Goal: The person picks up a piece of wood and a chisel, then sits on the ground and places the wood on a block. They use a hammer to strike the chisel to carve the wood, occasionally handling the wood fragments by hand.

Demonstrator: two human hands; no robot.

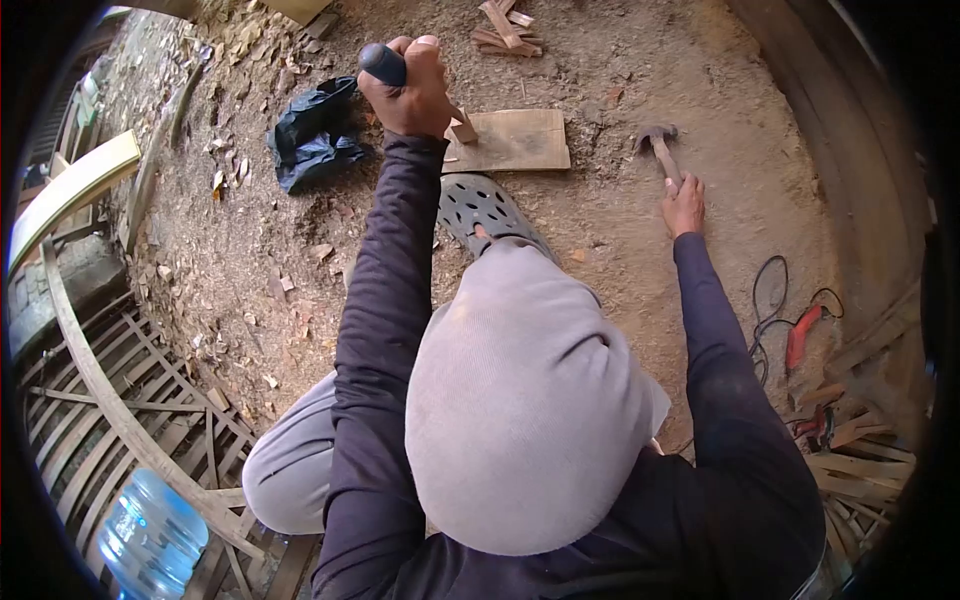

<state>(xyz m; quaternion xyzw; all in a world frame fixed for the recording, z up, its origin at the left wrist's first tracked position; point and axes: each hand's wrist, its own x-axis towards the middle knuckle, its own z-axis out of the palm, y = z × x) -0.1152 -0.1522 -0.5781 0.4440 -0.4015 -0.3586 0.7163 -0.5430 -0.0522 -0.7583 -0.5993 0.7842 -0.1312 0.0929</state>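
My left hand (pixel 408 95) is closed round a tool with a dark rounded handle (pixel 382 65); its working end is hidden behind the fist. Just right of that fist, a small wood block (pixel 463 129) stands on a flat wooden board (pixel 520 140) lying on the ground. Off to the right, my right hand (pixel 685 208) grips the wooden handle of a claw hammer (pixel 660 150), whose dark metal head is at or close to the dirt. A grey clog (pixel 490 210) on my foot is against the near edge of the board.
A crumpled black plastic bag (pixel 318 135) lies left of the board. Split wood pieces (pixel 508 32) are piled beyond it. On the right sits a red power tool (pixel 802 335) with a black cord. Slatted wooden frames and a blue water jug (pixel 152 535) are at lower left.
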